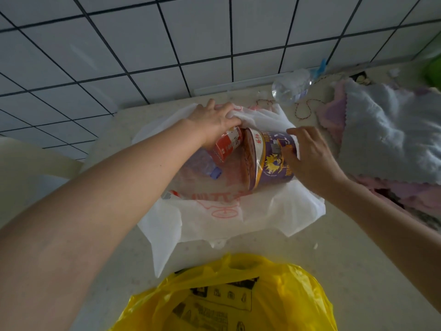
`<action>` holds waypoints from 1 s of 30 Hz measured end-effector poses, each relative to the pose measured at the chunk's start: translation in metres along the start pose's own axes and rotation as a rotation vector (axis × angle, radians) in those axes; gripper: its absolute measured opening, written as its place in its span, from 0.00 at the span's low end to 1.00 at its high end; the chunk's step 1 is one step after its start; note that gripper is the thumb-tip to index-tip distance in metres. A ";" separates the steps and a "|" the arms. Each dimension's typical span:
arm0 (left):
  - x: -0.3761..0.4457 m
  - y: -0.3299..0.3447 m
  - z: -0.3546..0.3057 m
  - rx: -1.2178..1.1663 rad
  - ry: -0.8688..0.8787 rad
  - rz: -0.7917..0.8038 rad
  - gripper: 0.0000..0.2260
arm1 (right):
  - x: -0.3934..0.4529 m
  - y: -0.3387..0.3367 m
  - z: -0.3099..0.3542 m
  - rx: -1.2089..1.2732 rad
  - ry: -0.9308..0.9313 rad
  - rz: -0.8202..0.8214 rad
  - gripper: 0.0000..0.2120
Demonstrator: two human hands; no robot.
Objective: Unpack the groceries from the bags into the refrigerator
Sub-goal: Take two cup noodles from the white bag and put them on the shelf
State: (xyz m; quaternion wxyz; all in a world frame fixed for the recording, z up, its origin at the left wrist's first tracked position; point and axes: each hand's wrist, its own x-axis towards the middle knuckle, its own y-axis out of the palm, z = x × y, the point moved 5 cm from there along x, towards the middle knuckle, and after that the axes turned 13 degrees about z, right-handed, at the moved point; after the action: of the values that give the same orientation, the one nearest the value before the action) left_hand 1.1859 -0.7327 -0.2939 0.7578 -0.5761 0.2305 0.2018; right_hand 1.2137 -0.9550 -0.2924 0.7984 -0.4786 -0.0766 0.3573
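**Groceries in white bag, centre of frame: handling and count**

Groceries sit in the white bag (238, 216), which lies open on the worktop (334, 254) at centre frame.

- Purple noodle tub (269, 161): on its side, centre right. Judged light, thin-walled, film-wrapped, so likely slick and crushable. Best held around the drum, not by the lid.
- Red can (226, 146): just left of the tub, partly under the left hand. Judged rigid; any side grip should do.
- Water bottle (205, 166) with blue cap: lower left inside the bag, seen through the plastic. Judged the heaviest; hold it at the body.

Left hand (212, 120): fingers curled, pinching the bag's upper edge.
Right hand (307, 156): fingers wrapped on the tub's side.

Count: 2 bags (1 white, 1 yellow bag (229, 295) at bottom centre); 1 tub, 1 can, 1 bottle visible inside. A small item at the bag's lower left cannot be identified.
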 end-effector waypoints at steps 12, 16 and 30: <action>-0.037 0.026 0.006 0.018 0.104 -0.250 0.26 | 0.002 0.027 0.029 -0.105 0.380 0.297 0.53; -0.070 0.036 0.003 0.039 0.165 -0.233 0.36 | -0.002 0.023 0.030 -0.080 0.337 0.281 0.47; -0.218 0.026 -0.035 -0.612 -0.067 -0.471 0.38 | -0.085 -0.021 0.068 0.176 0.142 0.095 0.43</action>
State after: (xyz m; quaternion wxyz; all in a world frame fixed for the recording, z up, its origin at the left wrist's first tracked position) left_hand 0.9900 -0.7682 -0.1959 0.5835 -0.8058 -0.0037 0.1005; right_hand 1.1301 -0.9672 -0.2202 0.8229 -0.4339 0.0344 0.3653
